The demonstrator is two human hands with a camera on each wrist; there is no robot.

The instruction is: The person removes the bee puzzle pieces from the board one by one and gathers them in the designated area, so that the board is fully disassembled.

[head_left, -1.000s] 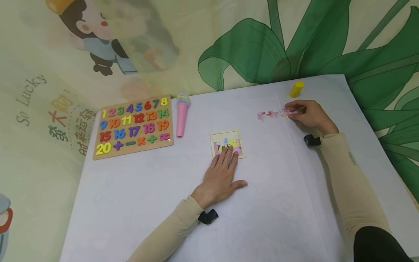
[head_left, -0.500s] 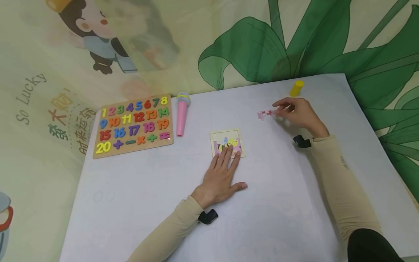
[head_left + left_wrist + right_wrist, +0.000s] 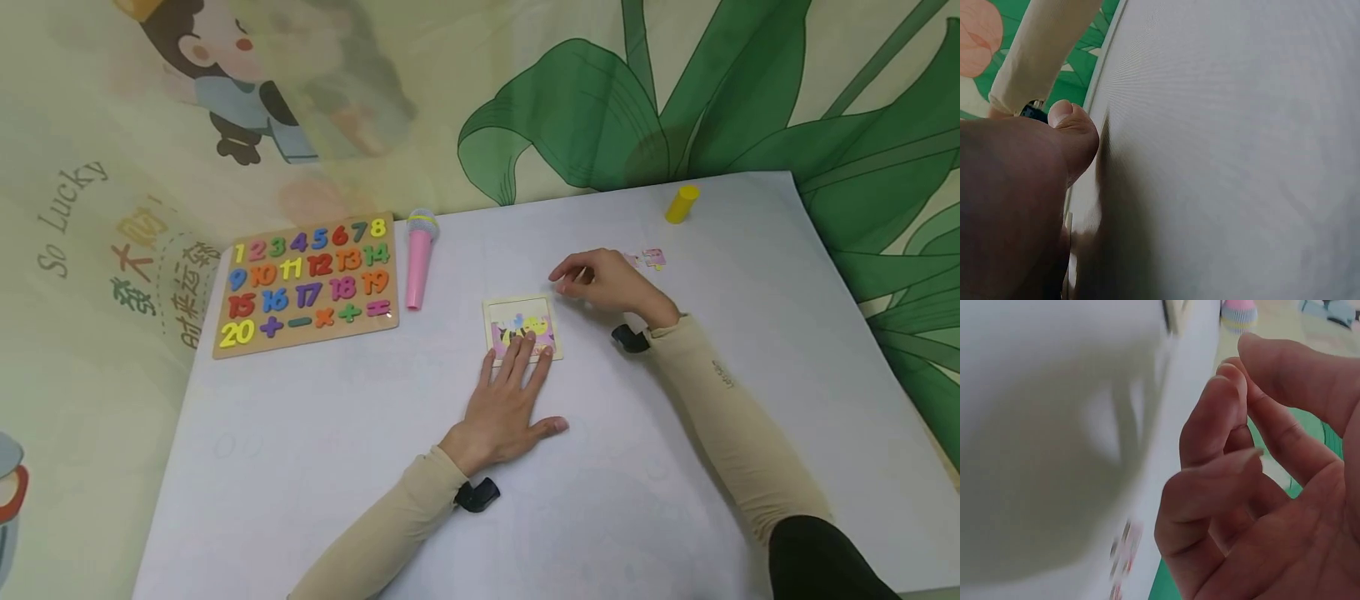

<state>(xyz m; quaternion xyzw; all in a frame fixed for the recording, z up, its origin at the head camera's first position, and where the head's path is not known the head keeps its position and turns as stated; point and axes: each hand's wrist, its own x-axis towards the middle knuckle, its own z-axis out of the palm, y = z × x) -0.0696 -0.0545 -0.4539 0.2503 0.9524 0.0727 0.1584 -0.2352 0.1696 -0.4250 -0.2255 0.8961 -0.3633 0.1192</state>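
Observation:
A small wooden jigsaw puzzle (image 3: 546,327) lies on the table, with a yellow and pink picture in its lower part and a bare cream strip along its top. My left hand (image 3: 502,408) rests over its lower edge, fingers straight and spread, thumb out to the side. Just up and right of the puzzle is my right hand (image 3: 611,287), its fingers loosely bent. Between the thumb and fingertips in the right wrist view no object shows. Pink jigsaw pieces (image 3: 654,258) lie on the table behind this hand, which partly covers their row.
At the left is a wooden number board (image 3: 307,283) with coloured numerals and signs. Beside it lies a pink toy microphone (image 3: 419,267). A yellow cylinder (image 3: 682,204) stands near the table's back edge, and a printed cloth (image 3: 562,117) hangs behind.
My right hand has moved left and toward the puzzle, away from the right end of the row of pieces, which stay on the table. The left hand has kept its place.

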